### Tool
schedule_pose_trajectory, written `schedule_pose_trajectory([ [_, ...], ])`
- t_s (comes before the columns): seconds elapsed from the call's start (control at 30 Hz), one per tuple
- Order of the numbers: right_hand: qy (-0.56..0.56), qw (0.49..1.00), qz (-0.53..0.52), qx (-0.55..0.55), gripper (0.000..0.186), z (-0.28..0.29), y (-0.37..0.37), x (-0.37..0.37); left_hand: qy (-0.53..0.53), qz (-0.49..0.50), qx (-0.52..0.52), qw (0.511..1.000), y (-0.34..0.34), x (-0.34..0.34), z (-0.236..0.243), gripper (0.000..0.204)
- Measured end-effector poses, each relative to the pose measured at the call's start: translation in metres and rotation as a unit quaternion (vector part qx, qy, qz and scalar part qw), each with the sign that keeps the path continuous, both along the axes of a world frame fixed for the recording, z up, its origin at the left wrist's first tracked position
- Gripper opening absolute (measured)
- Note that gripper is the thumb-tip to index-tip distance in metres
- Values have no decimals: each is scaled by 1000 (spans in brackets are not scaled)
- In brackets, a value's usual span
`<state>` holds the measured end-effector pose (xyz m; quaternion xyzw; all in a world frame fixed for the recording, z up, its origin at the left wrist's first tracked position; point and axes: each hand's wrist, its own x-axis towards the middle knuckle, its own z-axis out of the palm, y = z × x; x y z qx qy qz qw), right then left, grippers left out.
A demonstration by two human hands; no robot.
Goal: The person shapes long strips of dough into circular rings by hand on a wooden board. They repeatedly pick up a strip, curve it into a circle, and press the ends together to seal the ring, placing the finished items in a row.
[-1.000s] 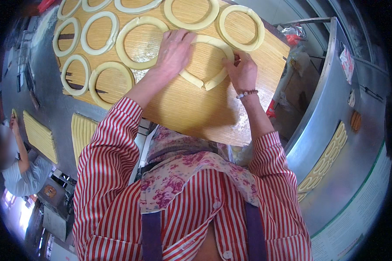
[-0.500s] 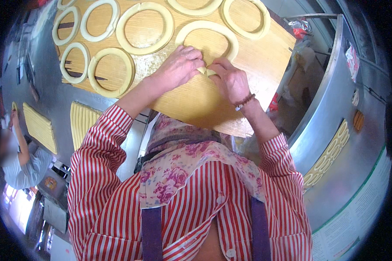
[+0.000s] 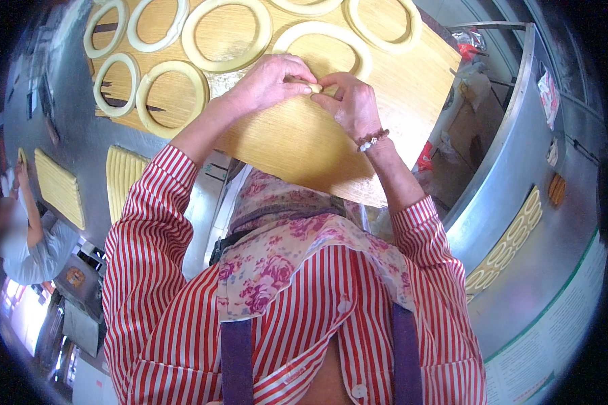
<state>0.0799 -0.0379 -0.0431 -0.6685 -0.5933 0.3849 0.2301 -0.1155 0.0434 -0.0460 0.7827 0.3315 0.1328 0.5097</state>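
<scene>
A pale yellow dough ring (image 3: 331, 28) lies on the wooden board (image 3: 277, 142), its near side between my two hands. My left hand (image 3: 273, 79) is closed on the dough from the left, fingers curled over it. From the right, my right hand (image 3: 350, 101) pinches the dough with thumb and fingertips. Both hands' fingertips nearly meet there, and a small bit of dough shows between them. The fingers hide the join itself.
Several more dough rings lie on the board, one (image 3: 172, 99) left of my forearm, another (image 3: 227, 34) beyond it. Dough strips (image 3: 125, 177) lie at left beside a metal surface. A person (image 3: 37, 236) works at far left. A curved metal edge (image 3: 500, 148) rises at right.
My hands have come closer together, and the dough ends that stood apart are now pressed between my fingertips. The rings sit slightly higher in view.
</scene>
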Motion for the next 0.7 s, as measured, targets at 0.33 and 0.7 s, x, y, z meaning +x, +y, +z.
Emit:
schedule_pose_trajectory([
  [0.33,-159,969,132,136,28,-7,-11,11,100,-53,190,975,-18,2,-7,25],
  [0.7,21,998,55,-37,27,-10,9,23,87,54,177,979,-40,14,-30,24],
])
